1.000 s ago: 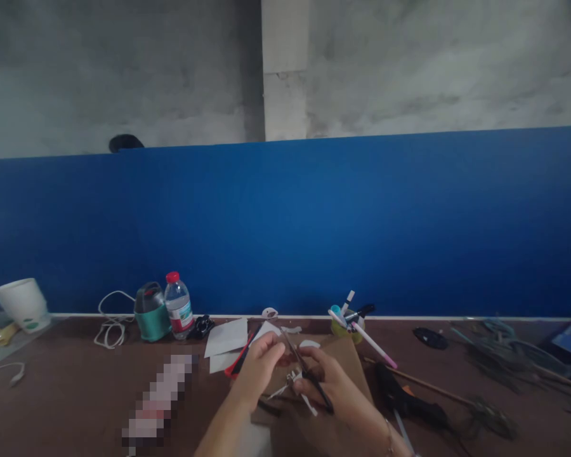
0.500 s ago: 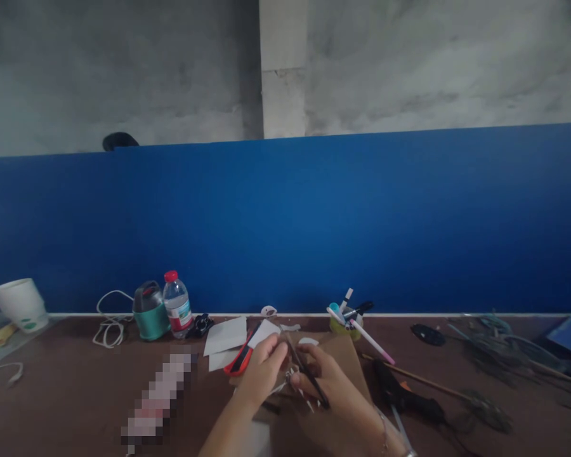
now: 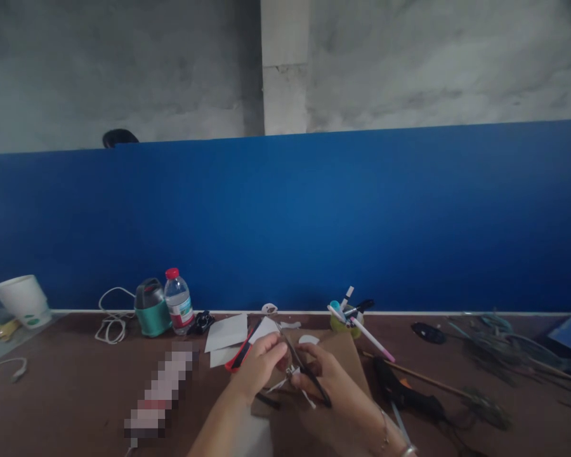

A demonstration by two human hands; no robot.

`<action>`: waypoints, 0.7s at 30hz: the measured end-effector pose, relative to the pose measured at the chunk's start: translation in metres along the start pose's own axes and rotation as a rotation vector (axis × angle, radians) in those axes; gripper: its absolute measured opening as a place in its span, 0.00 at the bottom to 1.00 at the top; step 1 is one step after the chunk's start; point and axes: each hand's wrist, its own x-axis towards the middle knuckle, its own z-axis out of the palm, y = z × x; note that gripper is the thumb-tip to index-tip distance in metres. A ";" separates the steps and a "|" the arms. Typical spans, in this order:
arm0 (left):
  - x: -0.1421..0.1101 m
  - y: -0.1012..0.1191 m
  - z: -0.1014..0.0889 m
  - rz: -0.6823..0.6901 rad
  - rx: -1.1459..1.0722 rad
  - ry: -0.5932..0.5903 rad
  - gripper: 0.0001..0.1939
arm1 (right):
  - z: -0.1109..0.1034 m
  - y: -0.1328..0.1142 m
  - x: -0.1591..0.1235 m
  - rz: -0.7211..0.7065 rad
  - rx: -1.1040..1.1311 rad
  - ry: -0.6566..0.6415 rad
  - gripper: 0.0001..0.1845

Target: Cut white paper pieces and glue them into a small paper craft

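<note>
My left hand point(image 3: 261, 362) is closed, its thumb and fingers pinched together beside a thin dark curved strip point(image 3: 320, 386). From the other side, my right hand point(image 3: 330, 377) curls its fingers around that strip, the thumb near its middle. Small white pieces point(image 3: 308, 398) hang below and between the fingertips; their kind is too blurred to make out. What the left fingertips pinch is largely hidden. Under both hands lies a sheet of brown cardboard point(image 3: 345, 358). A short black piece point(image 3: 268, 400) rests below the left hand.
Left of my hands are white papers point(image 3: 226, 333), a red-and-black tool point(image 3: 235, 362), a water bottle point(image 3: 179, 304) and a teal-based container point(image 3: 153, 317). At right stand a cup of markers point(image 3: 345, 324), a black glue gun point(image 3: 404, 393) and dark stringy material point(image 3: 499, 349). A blue partition point(image 3: 285, 222) closes the back.
The view has shifted slightly. Both hands keep nearly the same pose on the dark strip, with the left forearm a little further left and small changes in the white pieces.
</note>
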 end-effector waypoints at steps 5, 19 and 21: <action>0.000 0.000 -0.002 0.008 0.060 -0.025 0.12 | 0.002 0.007 0.003 -0.064 0.047 -0.023 0.37; -0.003 0.004 -0.007 -0.057 -0.035 -0.088 0.17 | 0.007 0.018 0.007 -0.081 0.117 -0.035 0.38; -0.004 0.005 -0.007 -0.066 -0.031 -0.095 0.17 | 0.011 0.018 0.007 -0.076 0.184 -0.035 0.40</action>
